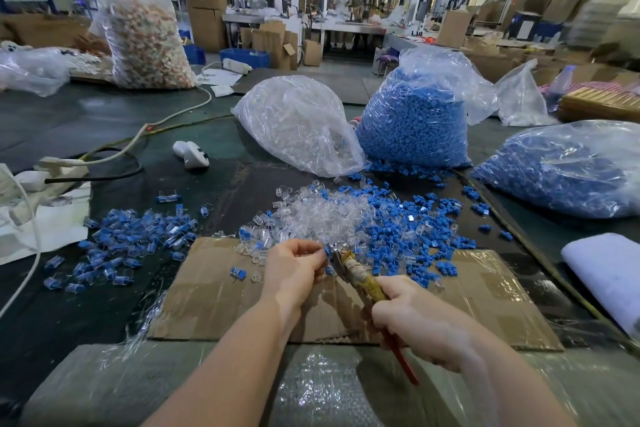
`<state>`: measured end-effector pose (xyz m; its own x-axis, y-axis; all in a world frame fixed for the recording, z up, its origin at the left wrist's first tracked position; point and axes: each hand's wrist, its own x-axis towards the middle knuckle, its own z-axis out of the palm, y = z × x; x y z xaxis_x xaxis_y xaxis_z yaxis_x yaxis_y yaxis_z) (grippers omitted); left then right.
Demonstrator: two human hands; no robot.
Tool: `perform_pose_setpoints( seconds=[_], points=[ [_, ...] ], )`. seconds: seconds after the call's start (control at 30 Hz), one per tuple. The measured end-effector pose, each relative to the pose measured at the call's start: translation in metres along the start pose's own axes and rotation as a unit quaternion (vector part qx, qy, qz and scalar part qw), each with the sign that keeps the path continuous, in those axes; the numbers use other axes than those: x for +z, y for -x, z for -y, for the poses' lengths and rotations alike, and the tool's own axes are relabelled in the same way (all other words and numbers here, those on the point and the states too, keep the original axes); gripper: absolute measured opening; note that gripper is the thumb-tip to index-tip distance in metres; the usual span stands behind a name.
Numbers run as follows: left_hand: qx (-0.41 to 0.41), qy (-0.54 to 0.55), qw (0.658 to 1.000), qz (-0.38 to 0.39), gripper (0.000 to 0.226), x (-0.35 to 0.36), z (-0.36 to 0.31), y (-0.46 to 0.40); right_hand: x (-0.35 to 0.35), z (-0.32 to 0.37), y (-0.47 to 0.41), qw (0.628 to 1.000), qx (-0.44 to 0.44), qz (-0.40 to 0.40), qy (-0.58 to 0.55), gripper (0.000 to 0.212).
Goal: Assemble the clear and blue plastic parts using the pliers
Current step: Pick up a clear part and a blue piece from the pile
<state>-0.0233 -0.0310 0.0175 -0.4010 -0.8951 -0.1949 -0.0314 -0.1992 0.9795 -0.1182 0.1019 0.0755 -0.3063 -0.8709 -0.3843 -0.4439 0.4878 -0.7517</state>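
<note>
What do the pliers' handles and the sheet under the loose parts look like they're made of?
Pliers: metal head by its shine; the handle in the right hand looks wrapped in yellowed tape, with a red, probably plastic, grip below. Sheet: brown corrugated cardboard, matte, with glossy tape strips.

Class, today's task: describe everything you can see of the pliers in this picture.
The pliers slant across the cardboard sheet, metal nose pointing up and left toward the heap of clear and blue parts. One handle looks yellowed and wrapped with pale tape; a thin red handle juts out below the right hand, which grips both. The nose meets a small blue part pinched by the left hand. Whether the nose is closed cannot be told.
</note>
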Motion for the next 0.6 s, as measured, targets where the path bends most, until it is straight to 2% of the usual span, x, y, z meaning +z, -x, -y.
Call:
perform_pose_setpoints(
  seconds=[0.3, 0.6],
  points=[
    [-0.036, -0.002, 0.999, 0.015, 0.01, -0.0024, -0.0027, -0.0028, -0.0026, -0.0008, 0.001, 1.0, 0.009, 0.004, 0.023, 0.009],
    [-0.026, 0.028, 0.999, -0.012, 0.013, 0.0016, 0.0005, 0.0037, 0.007, -0.0007, -0.0052, 0.997, -0.039, -0.023, 0.062, 0.022]
  ],
)
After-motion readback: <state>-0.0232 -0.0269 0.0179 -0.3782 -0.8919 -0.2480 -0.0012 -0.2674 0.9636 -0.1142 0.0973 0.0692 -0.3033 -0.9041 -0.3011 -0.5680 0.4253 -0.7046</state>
